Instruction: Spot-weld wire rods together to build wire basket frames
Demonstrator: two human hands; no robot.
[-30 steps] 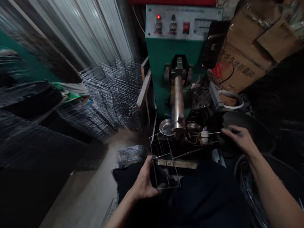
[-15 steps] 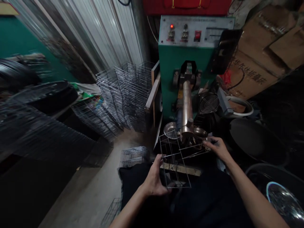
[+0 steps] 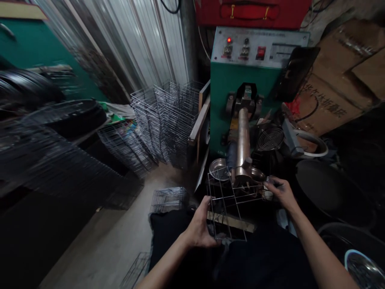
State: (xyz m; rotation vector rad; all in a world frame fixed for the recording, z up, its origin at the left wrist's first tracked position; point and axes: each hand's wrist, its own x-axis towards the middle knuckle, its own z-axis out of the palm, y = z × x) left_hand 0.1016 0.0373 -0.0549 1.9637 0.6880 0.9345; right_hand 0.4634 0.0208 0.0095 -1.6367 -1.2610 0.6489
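Note:
My left hand [image 3: 200, 226] grips the left side of a wire grid frame [image 3: 224, 198], thumb on top and fingers curled beneath. The grid tilts above my lap, its far end close to the machine's copper-coloured cylindrical arm [image 3: 243, 140]. Thin wires [image 3: 248, 199] stretch rightward from the grid to my right hand [image 3: 281, 194], whose thumb and fingers pinch their end. Whether these wires are joined to the grid, I cannot tell. The arm juts from a green machine [image 3: 221, 80] with a lit red lamp, and small metal bowls [image 3: 219, 169] sit beneath it.
Stacked wire racks [image 3: 168, 120] stand left of the machine, with a smaller wire stack [image 3: 169, 199] on the floor. Cardboard boxes [image 3: 327, 100] lean at the right. A round dark pan [image 3: 325, 184] lies below them, and a phone-like black device [image 3: 296, 74] hangs on the machine.
The camera view has shifted, so the surroundings appear slightly right and lower. Both hands keep their grip, and the wires stay close beneath the arm's tip.

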